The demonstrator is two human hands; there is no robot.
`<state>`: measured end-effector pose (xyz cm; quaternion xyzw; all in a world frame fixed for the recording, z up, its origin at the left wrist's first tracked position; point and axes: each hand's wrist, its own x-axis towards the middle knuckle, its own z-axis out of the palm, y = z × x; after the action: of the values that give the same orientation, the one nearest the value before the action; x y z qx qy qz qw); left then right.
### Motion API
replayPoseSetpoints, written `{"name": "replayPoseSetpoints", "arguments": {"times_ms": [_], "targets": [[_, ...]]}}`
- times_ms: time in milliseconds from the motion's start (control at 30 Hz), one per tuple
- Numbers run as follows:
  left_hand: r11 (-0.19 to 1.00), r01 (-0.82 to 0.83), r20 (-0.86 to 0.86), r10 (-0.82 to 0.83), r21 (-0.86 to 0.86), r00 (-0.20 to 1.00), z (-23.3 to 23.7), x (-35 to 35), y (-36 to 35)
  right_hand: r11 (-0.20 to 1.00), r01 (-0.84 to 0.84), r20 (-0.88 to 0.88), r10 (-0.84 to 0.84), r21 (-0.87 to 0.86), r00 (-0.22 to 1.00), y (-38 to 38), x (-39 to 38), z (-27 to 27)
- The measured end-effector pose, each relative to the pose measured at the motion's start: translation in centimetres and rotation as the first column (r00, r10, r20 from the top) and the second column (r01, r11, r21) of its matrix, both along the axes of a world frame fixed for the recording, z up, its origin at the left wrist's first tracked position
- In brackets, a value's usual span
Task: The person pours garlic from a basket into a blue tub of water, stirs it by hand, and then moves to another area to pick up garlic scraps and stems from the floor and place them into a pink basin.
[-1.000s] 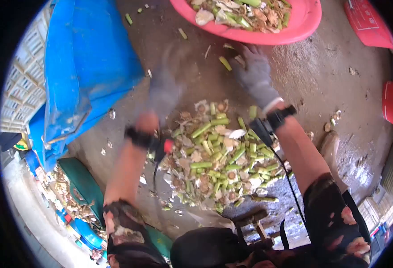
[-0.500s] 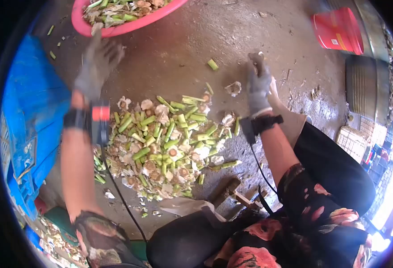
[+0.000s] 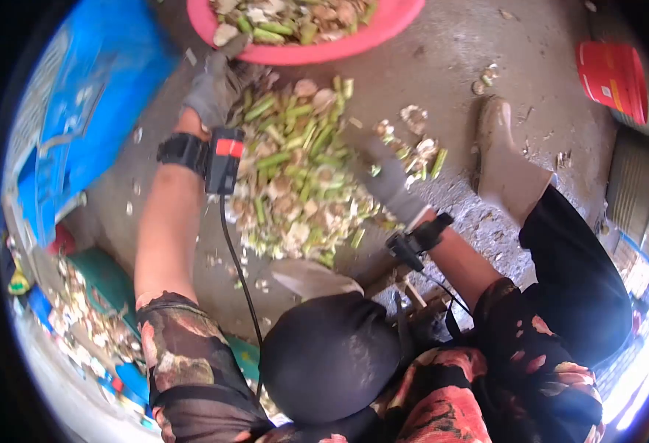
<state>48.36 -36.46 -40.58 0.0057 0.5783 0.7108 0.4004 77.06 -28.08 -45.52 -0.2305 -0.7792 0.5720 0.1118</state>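
Observation:
A pile of cut green garlic stems and papery garlic trimmings (image 3: 295,170) lies on the floor in front of me. My left hand (image 3: 216,90), in a grey glove, is at the pile's far left edge, just below the rim of the pink basin (image 3: 317,53). Its thumb points toward the rim and its fingers curve apart against the scraps, holding nothing visible. On the pile's right side is my gloved right hand (image 3: 392,184), low against the stems. Its fingers are smeared by motion. More stems and trimmings fill the basin.
A small scatter of trimmings (image 3: 416,144) lies right of the pile, near my boot (image 3: 512,166). Blue crates (image 3: 106,111) stand at left, a red bucket (image 3: 613,80) at far right. A green container (image 3: 106,284) lies lower left beside more scraps.
The view has shifted. My right hand has come back from beyond the pile to its right side. My left hand has moved to the pile's far left edge, and the pile now reaches closer to the basin.

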Motion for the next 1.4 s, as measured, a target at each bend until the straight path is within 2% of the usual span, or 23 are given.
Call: {"name": "replayPoseSetpoints", "arguments": {"times_ms": [67,133,200,233,267,367,400,467,533,567,600,633,700,767,867,1000,1033,1133,1200,1267,1333,1367,1400], "targets": [[0.995,-0.025,-0.088,0.017,-0.093,0.996,1.4,3.4,-5.5,0.954,0.116,-0.091,-0.095,0.278,0.991,2.1,1.0,0.4],[0.968,-0.101,-0.217,0.05,-0.23,0.975,1.6,6.3,-10.8,0.95,0.299,-0.051,-0.296,0.093,0.954,4.5,3.2,-2.5],[0.636,-0.292,-0.542,-0.238,-0.714,0.806,1.5,9.7,-16.5,0.924,0.354,-0.13,-0.337,0.147,0.933,5.2,3.1,-3.1],[0.762,-0.434,-0.442,0.217,-0.481,0.87,-0.7,12.4,-19.4,0.906,0.387,-0.169,-0.36,0.172,0.918,5.1,2.8,-3.3],[0.745,-0.619,-0.18,0.593,-0.248,0.785,-3.2,15.2,-22.1,0.912,0.332,-0.169,-0.298,0.241,0.939,4.4,2.2,-3.6],[0.613,-0.368,-0.389,0.106,-0.699,0.915,-6.5,21.6,-24.8,0.892,0.18,-0.066,-0.167,0.414,0.984,0.1,-0.1,-3.0],[0.497,-0.299,-0.383,-0.075,-0.815,0.921,-6.8,23.0,-24.4,0.941,0.122,-0.019,-0.123,0.314,0.992,-1.3,-0.9,-2.5],[0.567,-0.326,-0.499,-0.178,-0.756,0.848,-6.6,24.0,-21.4,0.968,0.039,0.039,-0.05,0.248,0.998,-4.1,-1.7,-1.5],[0.616,-0.344,-0.536,-0.153,-0.709,0.83,-5.9,23.9,-18.0,0.995,0.016,0.024,-0.018,0.095,1.0,-6.3,-1.8,-1.3],[0.626,-0.355,-0.514,-0.086,-0.694,0.853,-5.5,23.5,-16.7,0.989,0.054,-0.017,-0.057,-0.14,0.998,-7.3,-1.7,-1.4],[0.634,-0.365,-0.487,-0.022,-0.682,0.873,-5.5,23.2,-15.6,0.989,0.098,0.103,-0.087,-0.107,0.991,-8.3,-1.4,-1.6],[0.71,-0.433,-0.402,0.227,-0.555,0.887,-5.9,23.0,-14.7,0.938,0.151,0.043,-0.145,-0.31,0.988,-9.5,-1.2,-3.1],[0.766,-0.453,-0.17,0.425,-0.455,0.889,-5.0,23.2,-13.9,0.743,0.229,0.043,-0.261,-0.629,0.964,-11.3,-1.2,-3.2],[0.815,-0.416,-0.064,0.429,-0.404,0.901,-5.0,23.1,-14.1,0.492,0.296,0.135,-0.336,-0.819,0.932,-11.7,-2.1,-0.2],[0.868,-0.313,-0.062,0.314,-0.386,0.947,-4.2,22.8,-14.7,0.356,0.309,0.154,-0.402,-0.882,0.903,-11.9,-2.2,1.0],[0.88,-0.411,0.029,0.43,-0.238,0.903,-4.1,22.8,-14.6,0.488,0.302,0.116,-0.374,-0.819,0.92,-11.2,-2.9,4.2],[0.894,-0.402,0.043,0.418,-0.199,0.907,-0.6,21.5,-13.5,0.647,0.232,0.04,-0.297,-0.726,0.954,-10.3,-3.2,5.3],[0.913,-0.397,0.017,0.4,-0.092,0.916,5.9,17.6,-9.6,0.659,0.187,-0.133,-0.404,-0.729,0.905,-8.1,-6.2,9.8],[0.922,-0.382,0.018,0.382,0.065,0.924,8.8,14.5,-6.8,0.701,0.251,-0.069,-0.393,-0.668,0.917,-5.7,-9.5,12.4],[0.976,-0.125,-0.206,0.086,-0.18,0.975,7.9,9.8,-5.4,0.81,0.18,-0.02,-0.23,-0.559,0.973,-2.3,-12.0,14.5],[0.884,0.076,-0.333,-0.252,-0.461,0.909,7.4,5.9,-5.2,0.932,0.256,-0.092,-0.287,-0.255,0.953,1.3,-13.2,11.8],[0.927,0.011,-0.532,-0.225,-0.375,0.816,9.4,6.0,-5.9,0.951,0.294,-0.139,-0.305,-0.093,0.942,3.3,-13.7,10.1],[0.914,-0.094,-0.56,-0.159,-0.395,0.813,9.8,5.3,-6.8,0.939,0.336,-0.19,-0.319,0.066,0.928,4.8,-13.9,9.3]]}}
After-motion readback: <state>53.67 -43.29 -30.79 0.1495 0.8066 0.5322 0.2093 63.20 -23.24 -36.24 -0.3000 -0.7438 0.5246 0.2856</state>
